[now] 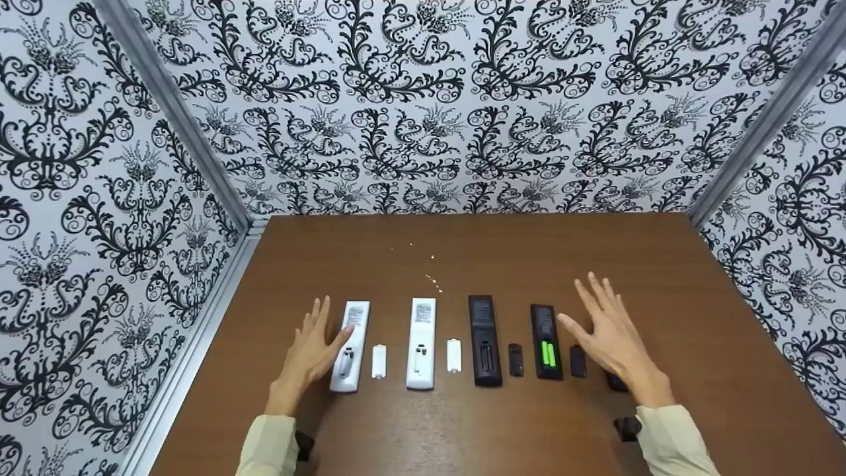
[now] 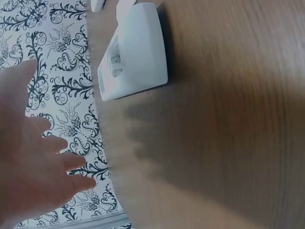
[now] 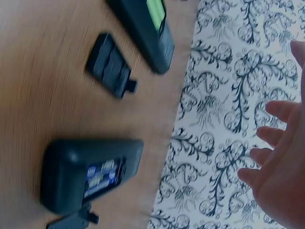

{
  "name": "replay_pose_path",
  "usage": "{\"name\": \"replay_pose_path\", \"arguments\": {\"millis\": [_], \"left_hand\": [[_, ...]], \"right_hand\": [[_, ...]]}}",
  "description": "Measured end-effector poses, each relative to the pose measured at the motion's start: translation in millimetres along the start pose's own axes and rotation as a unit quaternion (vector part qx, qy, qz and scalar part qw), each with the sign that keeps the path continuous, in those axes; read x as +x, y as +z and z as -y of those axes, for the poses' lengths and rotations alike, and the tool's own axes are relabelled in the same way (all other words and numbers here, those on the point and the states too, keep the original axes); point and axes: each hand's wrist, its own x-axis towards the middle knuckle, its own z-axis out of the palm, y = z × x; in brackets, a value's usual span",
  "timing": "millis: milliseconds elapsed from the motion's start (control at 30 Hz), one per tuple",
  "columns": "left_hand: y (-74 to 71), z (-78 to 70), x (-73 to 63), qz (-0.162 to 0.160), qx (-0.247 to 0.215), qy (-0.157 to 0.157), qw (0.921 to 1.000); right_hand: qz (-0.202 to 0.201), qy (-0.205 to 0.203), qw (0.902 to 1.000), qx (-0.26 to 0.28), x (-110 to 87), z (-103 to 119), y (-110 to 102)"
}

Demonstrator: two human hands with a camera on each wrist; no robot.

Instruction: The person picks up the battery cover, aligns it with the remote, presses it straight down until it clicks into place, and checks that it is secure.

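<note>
Four remotes lie face down in a row on the brown table (image 1: 462,423), each with its battery cover beside it. From left: a white remote (image 1: 349,347) (image 2: 133,52) with white cover (image 1: 379,361), a second white remote (image 1: 421,342) with cover (image 1: 453,355), a black remote (image 1: 484,340) with cover (image 1: 515,359), and a black remote with green batteries (image 1: 546,342) (image 3: 145,24) with cover (image 1: 577,361) (image 3: 109,71). My left hand (image 1: 310,347) (image 2: 33,167) is spread flat, thumb at the leftmost remote's edge. My right hand (image 1: 605,330) (image 3: 281,167) hovers spread, right of the green-battery remote, over another black remote (image 1: 618,382) (image 3: 90,174).
Patterned black-and-white walls (image 1: 423,106) close in the table on three sides, with metal corner posts (image 1: 172,112). A few small bright specks (image 1: 433,277) lie behind the remotes. Bare wood stretches behind the row and along the front edge.
</note>
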Motion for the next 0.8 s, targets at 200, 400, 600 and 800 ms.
{"name": "replay_pose_path", "arguments": {"millis": [200, 400, 600, 800], "left_hand": [[-2.8, 4.3, 0.0, -0.007, -0.064, -0.017, 0.9978], [-3.5, 8.0, -1.0, -0.021, -0.077, -0.027, 0.9964], [1.5, 9.9, 1.9, -0.018, -0.096, -0.023, 0.9949], [5.3, 11.9, 7.9, -0.016, -0.130, -0.031, 0.9910]], "right_hand": [[0.011, -0.009, 0.9998, 0.016, -2.5, 18.2, 12.8], [0.022, -0.015, 0.9987, 0.043, -7.0, 36.7, 31.3], [0.023, -0.027, 0.9977, 0.057, -8.4, 52.3, 49.1], [0.016, -0.044, 0.9972, 0.059, -6.4, 66.2, 60.1]]}}
